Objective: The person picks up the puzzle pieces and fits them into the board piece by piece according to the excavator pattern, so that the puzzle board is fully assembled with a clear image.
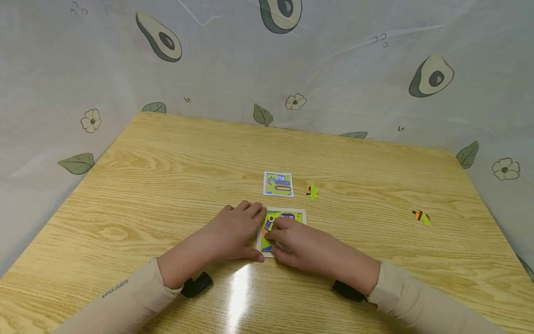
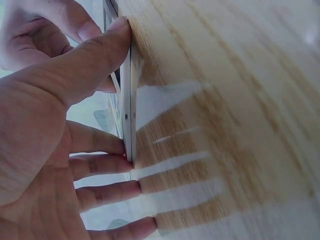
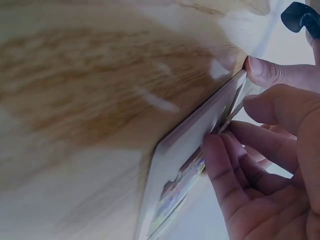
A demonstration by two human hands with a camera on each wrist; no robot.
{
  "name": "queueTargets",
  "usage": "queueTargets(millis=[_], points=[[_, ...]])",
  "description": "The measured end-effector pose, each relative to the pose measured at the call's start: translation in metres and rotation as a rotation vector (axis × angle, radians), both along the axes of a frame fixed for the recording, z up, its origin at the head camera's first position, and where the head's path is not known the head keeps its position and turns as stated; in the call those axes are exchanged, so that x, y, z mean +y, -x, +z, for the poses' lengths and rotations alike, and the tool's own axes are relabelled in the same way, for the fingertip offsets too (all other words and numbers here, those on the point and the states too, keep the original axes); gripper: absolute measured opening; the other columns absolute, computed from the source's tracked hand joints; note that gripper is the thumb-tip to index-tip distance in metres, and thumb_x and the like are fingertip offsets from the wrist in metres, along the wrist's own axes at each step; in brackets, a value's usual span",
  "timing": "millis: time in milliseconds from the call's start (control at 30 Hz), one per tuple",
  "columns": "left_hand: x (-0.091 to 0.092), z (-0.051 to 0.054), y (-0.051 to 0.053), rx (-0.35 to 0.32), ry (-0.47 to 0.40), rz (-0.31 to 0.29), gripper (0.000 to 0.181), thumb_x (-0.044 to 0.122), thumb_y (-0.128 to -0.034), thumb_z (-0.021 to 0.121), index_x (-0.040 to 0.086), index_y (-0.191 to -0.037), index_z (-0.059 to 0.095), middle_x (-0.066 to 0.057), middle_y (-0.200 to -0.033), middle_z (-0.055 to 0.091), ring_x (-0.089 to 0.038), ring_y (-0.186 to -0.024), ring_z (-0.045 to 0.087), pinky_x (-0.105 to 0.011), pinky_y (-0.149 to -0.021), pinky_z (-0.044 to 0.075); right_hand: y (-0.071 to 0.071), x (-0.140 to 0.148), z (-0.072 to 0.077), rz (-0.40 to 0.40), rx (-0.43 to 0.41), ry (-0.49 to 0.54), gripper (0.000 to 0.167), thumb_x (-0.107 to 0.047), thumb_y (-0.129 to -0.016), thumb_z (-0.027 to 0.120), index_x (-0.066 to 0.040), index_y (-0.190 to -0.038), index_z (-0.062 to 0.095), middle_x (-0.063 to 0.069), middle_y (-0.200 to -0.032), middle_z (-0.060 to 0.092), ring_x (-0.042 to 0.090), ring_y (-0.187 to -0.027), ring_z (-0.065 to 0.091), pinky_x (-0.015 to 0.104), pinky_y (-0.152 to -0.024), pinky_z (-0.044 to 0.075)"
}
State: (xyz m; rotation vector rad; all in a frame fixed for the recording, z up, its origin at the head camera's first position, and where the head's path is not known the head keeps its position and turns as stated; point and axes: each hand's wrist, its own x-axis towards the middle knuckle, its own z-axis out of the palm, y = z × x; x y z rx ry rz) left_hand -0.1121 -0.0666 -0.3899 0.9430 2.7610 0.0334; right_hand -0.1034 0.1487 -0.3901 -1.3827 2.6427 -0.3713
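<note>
A small square jigsaw puzzle in a white-rimmed tray (image 1: 285, 209) lies between the two hands in the head view. My left hand (image 1: 233, 232) rests along its left edge. The fingers stretch out straight at the far side, and the thumb touches the near left corner. Over the tray, my right hand (image 1: 306, 243) pinches a thin puzzle piece (image 3: 231, 111) at the lower left of the picture. That piece stands tilted, one edge raised from the tray, in the right wrist view. Green, orange and purple parts of the picture show; the right hand hides the rest.
A picture card (image 1: 278, 184) of a digger lies just beyond the tray. A loose green puzzle piece (image 1: 313, 191) sits to its right, and another loose piece (image 1: 422, 216) lies farther right on the wooden table (image 1: 187, 157). A patterned cloth (image 1: 333, 65) hangs behind.
</note>
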Motion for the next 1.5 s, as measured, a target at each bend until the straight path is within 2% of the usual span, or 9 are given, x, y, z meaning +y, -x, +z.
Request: queueTargets(millis=[133, 300, 400, 600, 867, 1167, 1267, 1400, 1500], points=[[0.0, 0.0, 0.0, 0.009, -0.006, -0.007, 0.105, 0.07, -0.0848, 0.074, 0.003, -0.159, 0.041, -0.011, -0.16, 0.046, -0.032, -0.144, 0.048, -0.056, -0.105, 0.052, -0.002, -0.002, -0.002, 0.01, 0.09, -0.026, 0.018, -0.012, -0.098, 0.068, -0.005, -0.114, 0.074, 0.004, -0.102, 0.06, 0.013, -0.094, 0.056, 0.024, -0.08, 0.054], [0.0, 0.0, -0.001, 0.013, -0.007, -0.009, 0.104, 0.07, -0.0847, 0.074, 0.003, -0.158, 0.042, -0.012, -0.159, 0.047, -0.032, -0.142, 0.049, -0.055, -0.104, 0.052, -0.006, -0.006, -0.002, 0.004, 0.156, -0.025, 0.01, -0.01, -0.095, 0.07, -0.007, -0.105, 0.072, 0.003, -0.099, 0.059, 0.013, -0.089, 0.054, 0.023, -0.075, 0.052], [0.0, 0.0, -0.001, 0.017, -0.006, -0.01, 0.104, 0.07, -0.0846, 0.074, 0.002, -0.157, 0.042, -0.012, -0.159, 0.048, -0.032, -0.142, 0.049, -0.055, -0.104, 0.052, -0.008, -0.008, -0.001, -0.007, 0.158, -0.022, 0.007, -0.009, -0.095, 0.07, -0.008, -0.101, 0.071, 0.003, -0.099, 0.058, 0.013, -0.088, 0.054, 0.024, -0.074, 0.051], [-0.001, 0.001, -0.001, 0.015, -0.007, -0.007, 0.105, 0.07, -0.0841, 0.075, 0.002, -0.157, 0.042, -0.012, -0.158, 0.048, -0.032, -0.141, 0.05, -0.056, -0.104, 0.052, -0.006, -0.007, -0.002, -0.005, 0.125, -0.035, 0.009, -0.01, -0.096, 0.071, -0.008, -0.104, 0.073, 0.003, -0.101, 0.058, 0.013, -0.09, 0.053, 0.025, -0.077, 0.051], [-0.002, 0.001, -0.002, 0.031, -0.009, -0.014, 0.104, 0.07, -0.0841, 0.074, 0.002, -0.157, 0.043, -0.012, -0.157, 0.049, -0.032, -0.14, 0.051, -0.054, -0.102, 0.053, -0.003, -0.006, -0.002, 0.016, 0.129, -0.045, 0.009, -0.012, -0.097, 0.072, -0.008, -0.104, 0.074, 0.004, -0.101, 0.06, 0.013, -0.091, 0.054, 0.024, -0.079, 0.052], [0.0, 0.002, -0.001, 0.016, -0.013, -0.007, 0.104, 0.069, -0.0837, 0.075, 0.002, -0.157, 0.042, -0.011, -0.156, 0.049, -0.032, -0.139, 0.051, -0.055, -0.102, 0.053, -0.005, -0.004, -0.001, 0.011, 0.134, -0.051, 0.013, -0.012, -0.099, 0.072, -0.009, -0.111, 0.075, 0.004, -0.104, 0.059, 0.013, -0.094, 0.055, 0.022, -0.079, 0.053], [0.0, 0.002, -0.001, 0.012, -0.013, -0.007, 0.104, 0.069, -0.084, 0.075, 0.003, -0.157, 0.042, -0.01, -0.156, 0.049, -0.031, -0.14, 0.05, -0.055, -0.103, 0.053, -0.001, 0.0, 0.0, 0.014, 0.049, -0.032, 0.02, -0.012, -0.1, 0.069, -0.007, -0.119, 0.075, 0.004, -0.109, 0.062, 0.013, -0.098, 0.057, 0.024, -0.083, 0.054], [-0.001, 0.002, -0.001, 0.004, -0.015, -0.009, 0.104, 0.069, -0.0853, 0.074, 0.003, -0.158, 0.04, -0.01, -0.158, 0.048, -0.031, -0.141, 0.049, -0.055, -0.104, 0.052, 0.014, 0.011, 0.006, -0.012, -0.149, 0.012, 0.029, -0.014, -0.104, 0.063, -0.006, -0.131, 0.072, 0.003, -0.12, 0.064, 0.01, -0.103, 0.06, 0.027, -0.089, 0.055], [-0.002, 0.002, -0.001, -0.003, -0.013, -0.002, 0.106, 0.07, -0.0854, 0.073, 0.003, -0.16, 0.038, -0.01, -0.16, 0.046, -0.03, -0.143, 0.048, -0.055, -0.106, 0.051, 0.031, 0.024, 0.012, -0.07, -0.175, 0.046, 0.029, -0.014, -0.105, 0.063, -0.006, -0.132, 0.071, 0.005, -0.125, 0.066, 0.013, -0.107, 0.063, 0.032, -0.092, 0.057]])
